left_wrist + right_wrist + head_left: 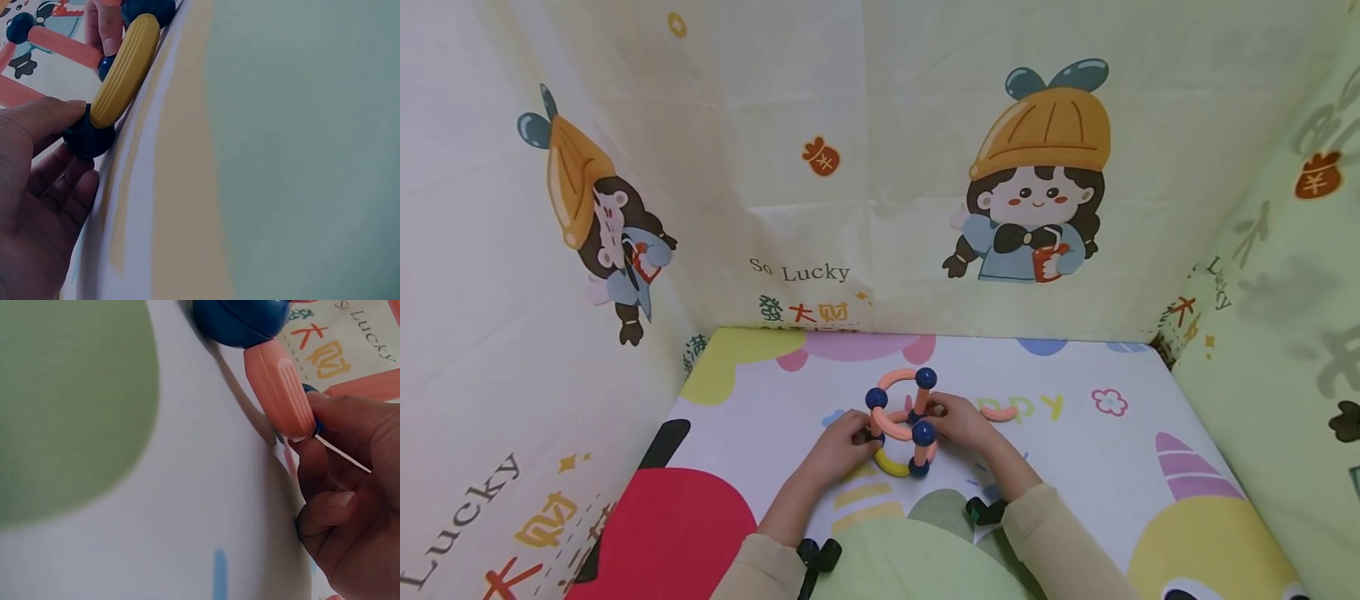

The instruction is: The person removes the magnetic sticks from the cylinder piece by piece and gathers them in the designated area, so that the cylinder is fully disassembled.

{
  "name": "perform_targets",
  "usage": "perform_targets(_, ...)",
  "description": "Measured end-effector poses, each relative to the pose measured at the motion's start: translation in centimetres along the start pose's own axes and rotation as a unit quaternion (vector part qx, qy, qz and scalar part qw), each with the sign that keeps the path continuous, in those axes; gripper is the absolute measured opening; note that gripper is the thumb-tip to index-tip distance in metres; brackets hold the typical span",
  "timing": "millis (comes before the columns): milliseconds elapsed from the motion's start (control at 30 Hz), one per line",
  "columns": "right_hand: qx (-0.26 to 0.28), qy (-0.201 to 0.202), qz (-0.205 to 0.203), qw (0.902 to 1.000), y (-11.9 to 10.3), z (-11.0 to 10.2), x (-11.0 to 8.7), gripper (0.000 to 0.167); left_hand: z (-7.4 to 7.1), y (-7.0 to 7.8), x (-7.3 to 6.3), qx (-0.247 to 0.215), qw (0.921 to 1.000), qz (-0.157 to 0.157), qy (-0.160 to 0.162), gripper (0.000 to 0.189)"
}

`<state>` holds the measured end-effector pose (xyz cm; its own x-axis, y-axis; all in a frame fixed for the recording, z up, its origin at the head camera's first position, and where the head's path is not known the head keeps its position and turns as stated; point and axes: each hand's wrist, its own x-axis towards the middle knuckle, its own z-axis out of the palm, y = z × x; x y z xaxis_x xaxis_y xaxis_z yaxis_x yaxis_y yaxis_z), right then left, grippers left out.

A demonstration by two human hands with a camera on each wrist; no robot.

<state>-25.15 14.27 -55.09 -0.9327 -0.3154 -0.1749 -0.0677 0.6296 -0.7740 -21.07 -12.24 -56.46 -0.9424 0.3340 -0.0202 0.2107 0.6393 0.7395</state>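
On the counter (1075,471), your left fingers (81,189) grip 1 ball (90,139), right fingers (325,512) another ball (914,417); the frame (889,426) looks complete below, its top probably awaiting the loose stick (998,414).

From above, the head view faces forward and down across the white, cartoon-printed tabletop (1075,467) to the cream printed cloth wall (895,167), while both wrist views look tilted from close by, all three sharing the frame of navy balls and salmon plastic rods (891,427).

Navy ball (242,322) cropped by right wrist view's top edge, beige sleeves (1067,537) cut off at head view's bottom
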Motion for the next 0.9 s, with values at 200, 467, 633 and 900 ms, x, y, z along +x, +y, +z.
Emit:
perform_targets(200,0.007,0.014,0.005,0.9999,0.3,0.1,-0.6,0.022,-0.1,0.2,0.2,-0.001,1.0000,-0.007,-0.001,0.022)
perform_targets(467,0.010,0.032,0.022,0.9992,0.6,0.4,-1.2,0.023,-0.3,0.4,0.4,-0.005,1.0000,-0.003,-0.004,0.026)
perform_targets(633,0.004,0.034,0.019,0.9992,0.7,0.4,-1.5,0.023,-0.3,0.5,0.5,-0.013,0.9999,-0.001,-0.005,0.026)
perform_targets(900,0.010,0.039,0.024,0.9989,0.7,0.4,-1.9,0.022,-0.2,0.4,0.6,-0.022,0.9997,0.007,-0.003,0.023)
